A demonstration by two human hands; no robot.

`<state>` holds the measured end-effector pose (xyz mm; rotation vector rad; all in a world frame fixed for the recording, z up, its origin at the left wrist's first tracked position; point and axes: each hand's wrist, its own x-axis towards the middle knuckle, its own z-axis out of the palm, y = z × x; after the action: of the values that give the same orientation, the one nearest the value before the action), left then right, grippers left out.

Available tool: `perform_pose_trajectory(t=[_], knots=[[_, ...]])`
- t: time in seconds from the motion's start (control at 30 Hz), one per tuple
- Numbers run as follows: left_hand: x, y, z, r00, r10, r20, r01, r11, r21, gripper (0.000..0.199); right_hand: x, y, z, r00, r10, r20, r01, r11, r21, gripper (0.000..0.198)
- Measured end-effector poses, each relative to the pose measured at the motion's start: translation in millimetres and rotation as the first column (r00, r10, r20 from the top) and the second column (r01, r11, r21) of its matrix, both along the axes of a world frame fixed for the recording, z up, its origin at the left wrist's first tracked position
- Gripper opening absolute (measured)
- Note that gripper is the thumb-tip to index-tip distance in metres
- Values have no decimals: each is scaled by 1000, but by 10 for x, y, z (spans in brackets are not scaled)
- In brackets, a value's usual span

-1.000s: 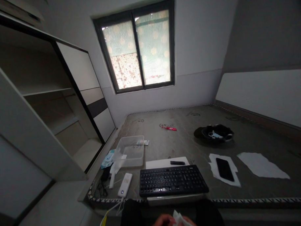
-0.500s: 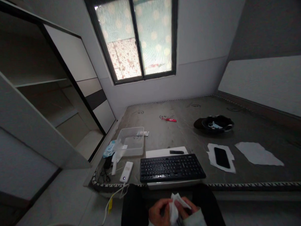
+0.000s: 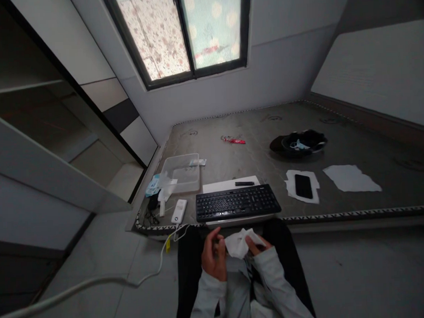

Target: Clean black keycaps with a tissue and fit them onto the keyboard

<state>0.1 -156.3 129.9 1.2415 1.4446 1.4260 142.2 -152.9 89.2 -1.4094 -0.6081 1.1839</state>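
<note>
A crumpled white tissue is between my hands, above my lap and just in front of the bed edge. My right hand pinches its right side between thumb and fingers. Beside its left edge, my left hand has its fingers apart and slightly curled; whether a fingertip touches the tissue is hard to make out. A black keyboard lies just beyond both hands, partly on top of a white flat sheet or board.
The mattress carries a clear plastic box, a white device with a cable, a black phone on tissue, another flat tissue, a dark cap and a red strap. An open cabinet stands left.
My view has tilted down, so the bed appears higher. My left hand has come away from the tissue and opened; the tissue is spread wider, held by my right hand.
</note>
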Motion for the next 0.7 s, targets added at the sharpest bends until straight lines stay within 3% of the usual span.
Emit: perform_pose_trajectory(t=[0.07, 0.13, 0.3, 0.53, 0.7], knots=[[-12, -47, 96, 978, -46, -202, 77, 986, 147, 27, 6, -10, 12, 999, 40, 21, -41, 999, 16, 47], [-4, -74, 158, 941, -103, -323, 178, 961, 210, 27, -10, -21, 21, 998, 64, 24, -65, 998, 27, 45], [26, -22, 161, 911, -166, -379, 205, 976, 67, 26, -73, -47, 0, 997, 76, -4, -76, 997, 12, 51], [10, 47, 95, 930, -208, -304, 194, 978, -75, 25, -59, -55, -48, 992, 123, -9, -123, 992, -23, 62], [-21, 72, -22, 976, -219, -17, 205, 937, -282, 37, -45, -72, 38, 970, 236, 56, -237, 971, 17, 53]])
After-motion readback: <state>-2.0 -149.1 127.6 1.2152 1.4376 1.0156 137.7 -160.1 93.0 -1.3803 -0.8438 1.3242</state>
